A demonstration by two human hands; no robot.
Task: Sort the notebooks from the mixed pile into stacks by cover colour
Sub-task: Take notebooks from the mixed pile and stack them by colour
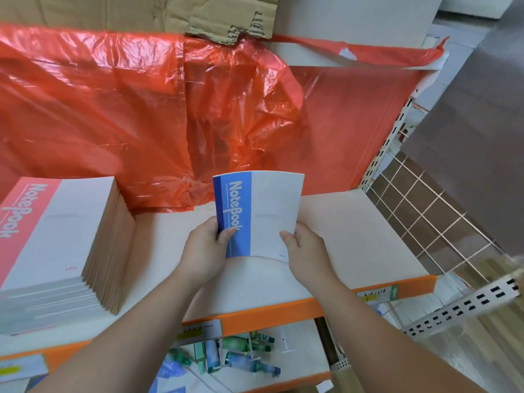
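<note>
A notebook with a blue spine band and white cover (266,205) is held just above the cream shelf board (354,231), near its middle. My left hand (208,246) grips its lower left corner over the blue band. My right hand (304,251) grips the lower right corner. The cover bows slightly between the hands. On the left of the shelf stands a tall stack of notebooks with pink bands (54,236), its brown page edges fanned to the right.
Crumpled red plastic sheeting (175,109) covers the back of the shelf, with torn cardboard (221,18) above it. An orange shelf edge (283,310) runs along the front. A white wire grid (431,211) closes the right side. Small bottles (241,355) lie on the shelf below.
</note>
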